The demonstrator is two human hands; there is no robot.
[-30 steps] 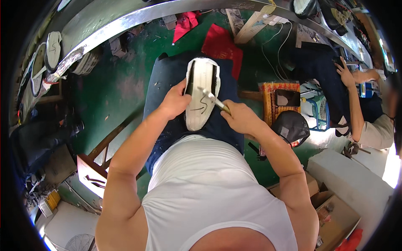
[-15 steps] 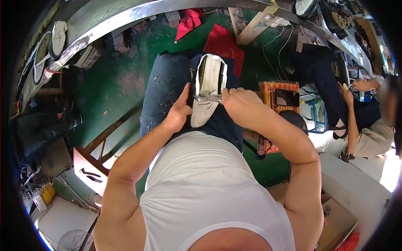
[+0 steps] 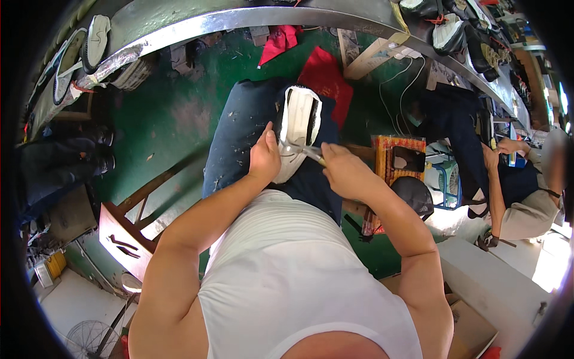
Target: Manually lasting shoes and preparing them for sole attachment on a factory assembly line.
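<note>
A whitish shoe (image 3: pixel 300 116) lies sole up on my lap, its pale edge folded in around the bottom. My left hand (image 3: pixel 265 157) is closed round its left side, close to the end nearest me, with the thumb on top. My right hand (image 3: pixel 348 170) is wrapped round a pair of pliers (image 3: pixel 310 151) on the other side. The metal jaws of the pliers meet the shoe beside my left thumb. Whether they pinch the edge there, I cannot tell.
A metal-edged bench (image 3: pixel 239 18) curves across the far side, with shoes (image 3: pixel 95 45) at its left and more shoes (image 3: pixel 449 33) at right. Red cloth (image 3: pixel 326 84) lies beyond my knees. A dark phone (image 3: pixel 408 159) and black cap (image 3: pixel 412 196) sit right, near a co-worker (image 3: pixel 526 203).
My left hand has gone from lying along the shoe's side with a finger stretched out to gripping it. The pliers are angled differently, and my right hand sits slightly lower and farther right.
</note>
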